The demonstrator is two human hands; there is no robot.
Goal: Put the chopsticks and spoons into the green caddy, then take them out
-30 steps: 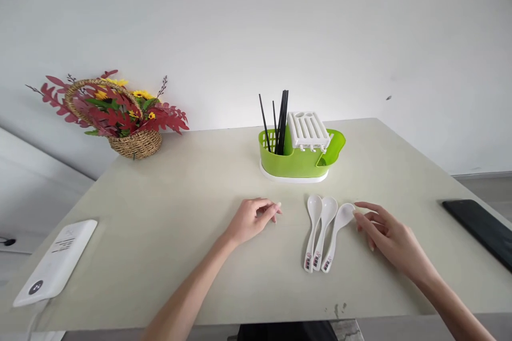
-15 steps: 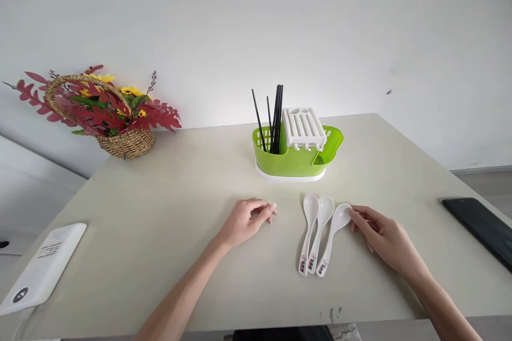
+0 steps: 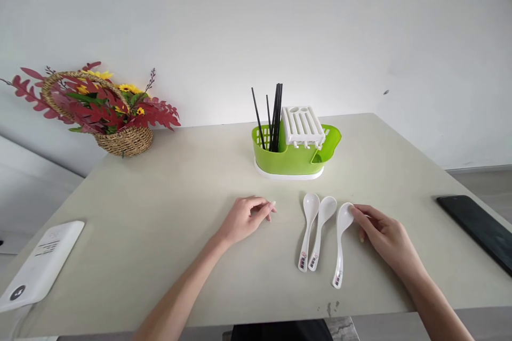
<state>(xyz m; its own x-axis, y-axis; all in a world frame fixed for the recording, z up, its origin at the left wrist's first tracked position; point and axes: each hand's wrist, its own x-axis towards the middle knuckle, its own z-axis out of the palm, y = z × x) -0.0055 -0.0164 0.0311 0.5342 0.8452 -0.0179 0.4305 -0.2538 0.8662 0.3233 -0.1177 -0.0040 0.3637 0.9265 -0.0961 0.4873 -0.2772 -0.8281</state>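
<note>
My right hand (image 3: 382, 234) pinches the bowl edge of a white spoon (image 3: 340, 245), the rightmost of three. Its handle points toward the table's front edge. To its left, a second white spoon (image 3: 320, 232) and a third white spoon (image 3: 308, 232) lie side by side, bowls away from me, printed marks on the handle ends. My left hand (image 3: 248, 217) rests on the table left of the spoons, fingers curled and pressed together; whether anything is inside cannot be made out. Behind them stands a green cutlery holder (image 3: 286, 162) with black chopsticks (image 3: 277, 117) and a white slotted rack (image 3: 304, 125).
On the left are a wicker flower basket (image 3: 126, 141) and a white device with a cable (image 3: 46, 264). A black phone (image 3: 476, 229) lies at the right side. The table (image 3: 160, 192) meets a pale wall (image 3: 224, 37) at the back.
The rightmost spoon has turned and its handle has swung right, apart from the other two. My right hand keeps its grip on the bowl. My left hand is nearly unmoved.
</note>
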